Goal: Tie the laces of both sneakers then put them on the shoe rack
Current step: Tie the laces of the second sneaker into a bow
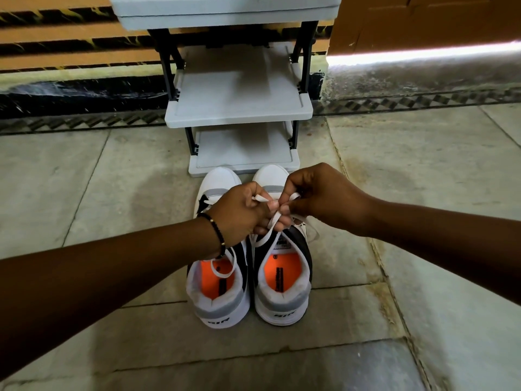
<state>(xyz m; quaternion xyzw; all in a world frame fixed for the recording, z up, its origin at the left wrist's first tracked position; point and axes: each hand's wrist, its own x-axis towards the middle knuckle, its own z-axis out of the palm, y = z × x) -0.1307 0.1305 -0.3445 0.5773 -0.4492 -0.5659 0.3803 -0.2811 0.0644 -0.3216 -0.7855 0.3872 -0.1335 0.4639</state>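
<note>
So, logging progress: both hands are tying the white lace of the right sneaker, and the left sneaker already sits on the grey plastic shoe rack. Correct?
Not quite. The head view shows the left sneaker on the floor beside the right sneaker, before the grey plastic shoe rack. Both hands, left and right, do hold the white lace.

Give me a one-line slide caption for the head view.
Both hands, left hand and right hand, pinch the right sneaker's white lace before the grey shoe rack.

Matt plastic rack (238, 108), rough floor (112, 170)
</note>
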